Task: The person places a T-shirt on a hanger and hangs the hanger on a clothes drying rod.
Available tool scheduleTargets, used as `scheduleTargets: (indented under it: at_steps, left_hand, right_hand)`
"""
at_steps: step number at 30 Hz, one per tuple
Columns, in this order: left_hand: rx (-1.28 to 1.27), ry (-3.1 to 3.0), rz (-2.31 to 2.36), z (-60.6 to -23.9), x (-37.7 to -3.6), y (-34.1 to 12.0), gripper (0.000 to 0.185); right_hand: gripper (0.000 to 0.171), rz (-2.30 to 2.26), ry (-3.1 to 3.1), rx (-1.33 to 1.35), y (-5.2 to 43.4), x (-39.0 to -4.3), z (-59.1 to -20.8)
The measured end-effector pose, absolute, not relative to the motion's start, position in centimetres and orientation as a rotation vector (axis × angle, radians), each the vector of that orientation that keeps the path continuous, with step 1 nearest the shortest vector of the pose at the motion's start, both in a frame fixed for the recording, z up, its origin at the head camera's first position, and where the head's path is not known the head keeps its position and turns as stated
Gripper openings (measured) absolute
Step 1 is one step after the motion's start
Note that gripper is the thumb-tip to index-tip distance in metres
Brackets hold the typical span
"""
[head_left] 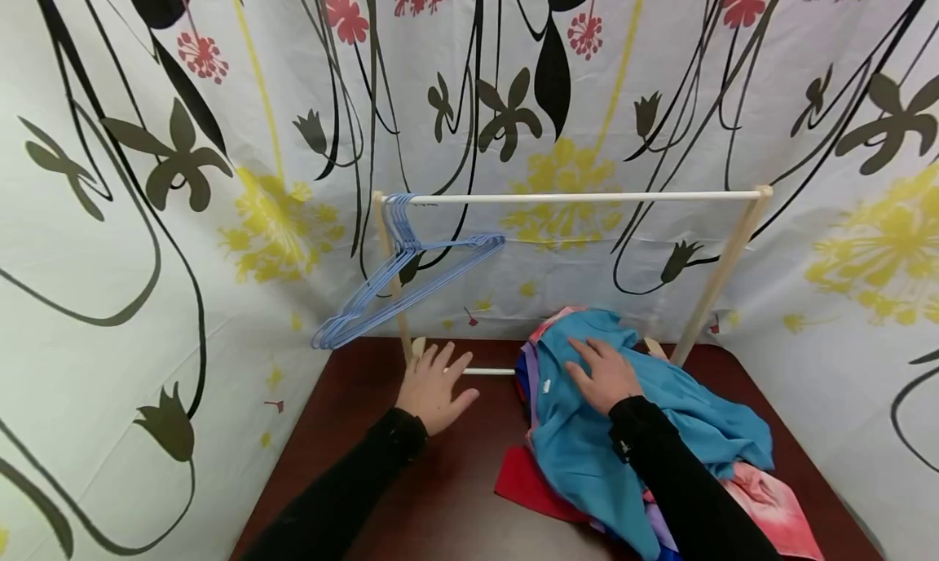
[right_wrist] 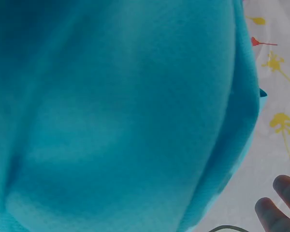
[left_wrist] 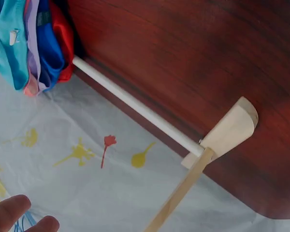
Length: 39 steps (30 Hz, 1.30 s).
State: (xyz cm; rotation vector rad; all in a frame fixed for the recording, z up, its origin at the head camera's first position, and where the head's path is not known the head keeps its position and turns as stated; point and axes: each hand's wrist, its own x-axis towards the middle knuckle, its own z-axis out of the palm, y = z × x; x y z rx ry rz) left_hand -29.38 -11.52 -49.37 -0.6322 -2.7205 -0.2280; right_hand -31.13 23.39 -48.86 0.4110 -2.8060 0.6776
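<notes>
Teal shirt under flat right hand, fingers spread, left hand open

teal shirt | crumpled atop clothes pile (table's right side)

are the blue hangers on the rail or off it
On it: the blue hangers hook over the left end of the white rail and hang bunched together, bare of clothes.
</notes>
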Motion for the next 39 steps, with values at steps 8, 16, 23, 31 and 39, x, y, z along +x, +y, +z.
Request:
scheduleTargets:
  at_steps: [8,16,23,31,39]
  left_hand:
    - [-0.650,-2.654,-0.203,-47.4,-28.8,-13.1,0.062]
    - [-0.566,-2.423,-0.115,-41.0,-31.2,-15.0,0.050]
    - [-0.325,-2.344,-0.084,-37.5,-34.4,-18.7,0.043]
    - [-0.203,-2.396,-0.055,-37.4,-34.9,-20.9,0.032]
    - [-0.255,-2.419,-0.140,-37.5,-34.4,-21.0,0.019]
  right_hand:
    - [0.056,0.682,-2.806,0.446,23.2,-31.5,-49.2]
    - [0.056,0.714,-2.801,0.420,23.7,-31.4,-49.1]
    - [0.054,0.731,-2.776,0.417,23.4,-31.4,-49.3]
    - [0.054,0.780,-2.791,0.397,23.1,-31.5,-49.4]
    - [0.054,0.804,-2.798,0.386,23.0,-31.6,-49.6]
